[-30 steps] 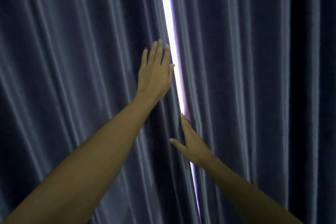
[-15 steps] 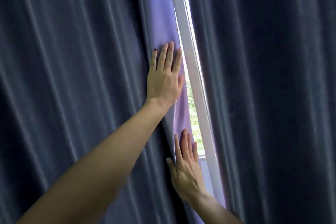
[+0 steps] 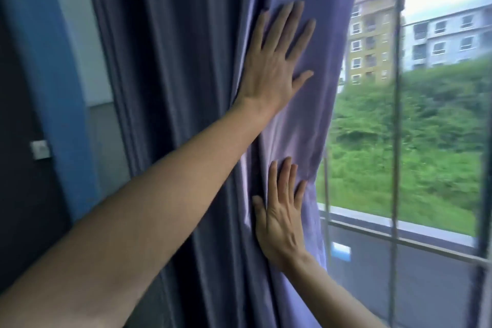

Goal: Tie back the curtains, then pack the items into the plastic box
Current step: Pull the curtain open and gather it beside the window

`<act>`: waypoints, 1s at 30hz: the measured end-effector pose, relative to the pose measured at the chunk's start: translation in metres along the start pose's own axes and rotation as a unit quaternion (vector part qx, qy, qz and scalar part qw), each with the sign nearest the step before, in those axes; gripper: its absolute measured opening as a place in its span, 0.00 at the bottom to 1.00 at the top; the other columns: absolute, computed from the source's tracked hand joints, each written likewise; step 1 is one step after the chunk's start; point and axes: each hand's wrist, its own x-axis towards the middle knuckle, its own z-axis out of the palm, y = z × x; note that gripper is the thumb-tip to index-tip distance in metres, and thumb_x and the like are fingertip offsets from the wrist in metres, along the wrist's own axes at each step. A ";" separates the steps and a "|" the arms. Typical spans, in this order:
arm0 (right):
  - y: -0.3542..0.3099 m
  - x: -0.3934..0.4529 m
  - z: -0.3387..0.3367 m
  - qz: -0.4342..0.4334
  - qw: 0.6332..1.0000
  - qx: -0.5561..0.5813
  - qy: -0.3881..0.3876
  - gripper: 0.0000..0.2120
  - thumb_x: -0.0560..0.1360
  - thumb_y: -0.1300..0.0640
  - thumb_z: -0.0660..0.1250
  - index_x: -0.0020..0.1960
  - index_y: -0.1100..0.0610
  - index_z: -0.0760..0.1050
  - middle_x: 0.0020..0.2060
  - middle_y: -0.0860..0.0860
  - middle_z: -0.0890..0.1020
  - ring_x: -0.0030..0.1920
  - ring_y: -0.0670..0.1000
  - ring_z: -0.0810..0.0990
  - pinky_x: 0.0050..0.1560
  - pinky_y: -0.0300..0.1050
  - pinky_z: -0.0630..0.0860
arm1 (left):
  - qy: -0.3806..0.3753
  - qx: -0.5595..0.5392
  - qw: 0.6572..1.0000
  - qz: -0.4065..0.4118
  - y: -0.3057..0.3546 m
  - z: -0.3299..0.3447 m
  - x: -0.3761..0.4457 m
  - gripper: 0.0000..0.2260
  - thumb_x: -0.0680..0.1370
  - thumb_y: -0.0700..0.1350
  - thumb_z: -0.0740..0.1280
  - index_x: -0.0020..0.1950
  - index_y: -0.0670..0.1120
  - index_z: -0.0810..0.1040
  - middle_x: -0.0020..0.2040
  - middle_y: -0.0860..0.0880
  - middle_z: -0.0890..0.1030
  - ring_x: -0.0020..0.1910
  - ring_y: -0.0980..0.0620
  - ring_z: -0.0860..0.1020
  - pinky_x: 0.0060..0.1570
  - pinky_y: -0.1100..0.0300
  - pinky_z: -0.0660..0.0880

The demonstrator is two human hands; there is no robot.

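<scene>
Hands (image 3: 277,66) flat on purple curtain (image 3: 186,61); blue wall (image 3: 45,61) left, barred window (image 3: 399,141) right.

— What colour is the curtain (image 3: 186,88)?

— Two tones: its folds on the left are a dark slate blue-grey with pale vertical streaks, and the stretch under the left hand (image 3: 274,61) and right hand (image 3: 282,218) is a lighter lilac-purple, plain, no print.

— And the wall (image 3: 45,61) beside it?

— A bright blue band, then a white panel over a grey one; far left is near black, with a small white switch plate (image 3: 40,149).

— Outside?

— Green grass slope (image 3: 399,154), an ochre-yellow building (image 3: 372,42) with white-framed windows, a pale grey building (image 3: 450,40), grey window bars (image 3: 396,141) and a whitish sky.
</scene>
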 end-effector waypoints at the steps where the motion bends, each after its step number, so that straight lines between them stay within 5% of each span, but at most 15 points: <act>1: -0.008 0.007 0.014 -0.003 1.000 0.011 -0.008 0.32 0.79 0.45 0.45 0.73 0.42 0.26 0.74 0.51 0.32 0.76 0.52 0.33 0.73 0.59 0.34 | -0.004 0.013 1.000 0.001 -0.013 0.008 -0.005 0.32 0.80 0.63 0.47 0.78 0.47 0.46 0.78 0.42 0.49 0.77 0.44 0.48 0.72 0.45 0.38; 16: -0.105 0.095 0.234 -0.030 0.996 0.047 -0.071 0.30 0.79 0.42 0.39 0.71 0.40 0.23 0.74 0.49 0.30 0.75 0.51 0.30 0.73 0.59 0.33 | -0.043 0.094 0.994 -0.017 -0.201 0.172 -0.097 0.33 0.79 0.65 0.45 0.78 0.48 0.45 0.79 0.45 0.49 0.77 0.47 0.48 0.72 0.48 0.39; 21: -0.128 0.105 0.299 -0.039 0.993 0.046 -0.097 0.29 0.79 0.43 0.40 0.71 0.40 0.23 0.76 0.52 0.37 0.76 0.55 0.34 0.74 0.62 0.36 | -0.061 0.083 0.994 -0.039 -0.254 0.229 -0.142 0.32 0.80 0.63 0.47 0.78 0.47 0.45 0.79 0.44 0.48 0.77 0.46 0.47 0.71 0.48 0.37; 30: -0.160 0.140 0.375 -0.064 0.990 0.058 -0.110 0.29 0.80 0.44 0.40 0.70 0.39 0.23 0.74 0.48 0.34 0.77 0.57 0.37 0.73 0.60 0.34 | -0.062 0.094 0.992 -0.048 -0.323 0.286 -0.175 0.32 0.80 0.62 0.49 0.78 0.47 0.45 0.79 0.44 0.48 0.77 0.46 0.48 0.72 0.48 0.39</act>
